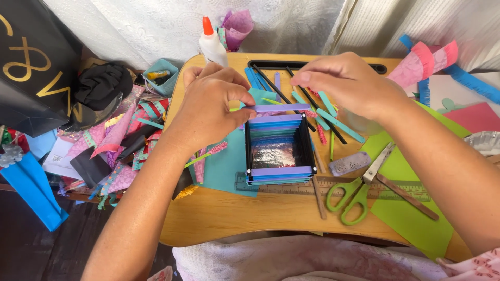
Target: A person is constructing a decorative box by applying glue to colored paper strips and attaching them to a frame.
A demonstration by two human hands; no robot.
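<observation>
1. My left hand point(211, 101) pinches the purple strip point(276, 107) at its nine o'clock end, thumb and fingertips pressed together.
2. The strip lies across the layered paper frame's point(278, 148) twelve o'clock edge.
3. My right hand point(349, 80), fingers together, hovers at the strip's two o'clock.
</observation>
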